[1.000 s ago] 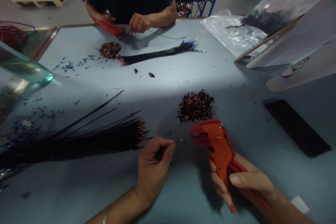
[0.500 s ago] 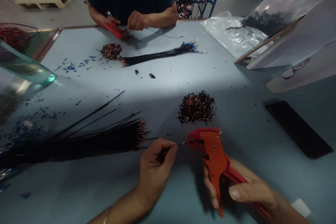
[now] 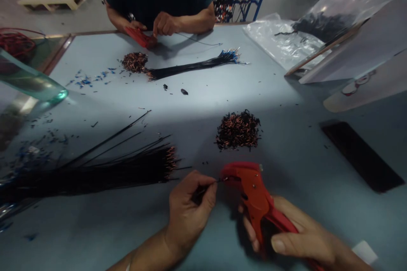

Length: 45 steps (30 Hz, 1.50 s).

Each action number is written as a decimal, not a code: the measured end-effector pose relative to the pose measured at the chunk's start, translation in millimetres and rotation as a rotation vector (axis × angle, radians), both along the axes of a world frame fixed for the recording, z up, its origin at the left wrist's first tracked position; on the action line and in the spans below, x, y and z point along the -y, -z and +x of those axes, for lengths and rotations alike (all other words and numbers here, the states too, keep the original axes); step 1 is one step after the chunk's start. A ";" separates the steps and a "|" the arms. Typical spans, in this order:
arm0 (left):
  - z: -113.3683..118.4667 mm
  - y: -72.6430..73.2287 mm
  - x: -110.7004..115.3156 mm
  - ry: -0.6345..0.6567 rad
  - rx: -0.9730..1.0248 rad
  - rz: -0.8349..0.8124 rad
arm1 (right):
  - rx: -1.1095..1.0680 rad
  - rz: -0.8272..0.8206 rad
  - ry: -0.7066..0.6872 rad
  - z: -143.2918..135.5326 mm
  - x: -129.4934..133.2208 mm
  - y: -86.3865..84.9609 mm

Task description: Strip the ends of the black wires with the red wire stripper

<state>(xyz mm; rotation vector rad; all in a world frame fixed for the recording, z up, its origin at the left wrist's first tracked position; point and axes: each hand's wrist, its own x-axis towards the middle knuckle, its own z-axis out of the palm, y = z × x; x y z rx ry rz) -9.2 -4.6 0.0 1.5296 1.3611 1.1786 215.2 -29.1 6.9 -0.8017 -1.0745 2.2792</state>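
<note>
My left hand [image 3: 192, 207] pinches a thin black wire [image 3: 219, 180] between thumb and forefinger. The wire's tip points right, at the jaws of a red and orange wire stripper [image 3: 254, 190]; whether it lies inside them I cannot tell. My right hand [image 3: 295, 228] is wrapped round the stripper's handles. Left of my left hand lies a thick bundle of black wires [image 3: 127, 175] with copper ends facing right. Beyond the stripper is a heap of short black and copper offcuts [image 3: 238, 130].
Across the table a person [image 3: 167, 25] holds a red tool [image 3: 139, 37] and a wire. Before them lie a blue-ended wire bundle [image 3: 193, 66] and another offcut pile [image 3: 135, 62]. A dark flat phone-like object [image 3: 362, 156] lies right; a plastic bag [image 3: 282, 40] sits behind. Blue scraps litter the left.
The wire stripper in my right hand has moved slightly left and down, so its jaws are nearer the wire tip. My left hand has hardly moved.
</note>
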 end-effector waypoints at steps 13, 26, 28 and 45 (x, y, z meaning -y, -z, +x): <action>2.7 -1.4 -1.6 -0.036 -0.084 -0.165 | 0.089 0.015 0.033 -3.5 2.2 -8.6; 2.5 -7.1 -0.3 0.031 -0.076 0.067 | 0.035 0.000 0.029 -2.7 0.9 -4.5; 2.6 -7.1 -0.5 0.023 -0.067 0.074 | 0.050 0.016 0.041 -3.3 1.8 -4.9; 2.7 -1.2 -2.5 -0.015 -0.091 -0.201 | 0.057 0.034 -0.048 1.0 -2.0 -3.7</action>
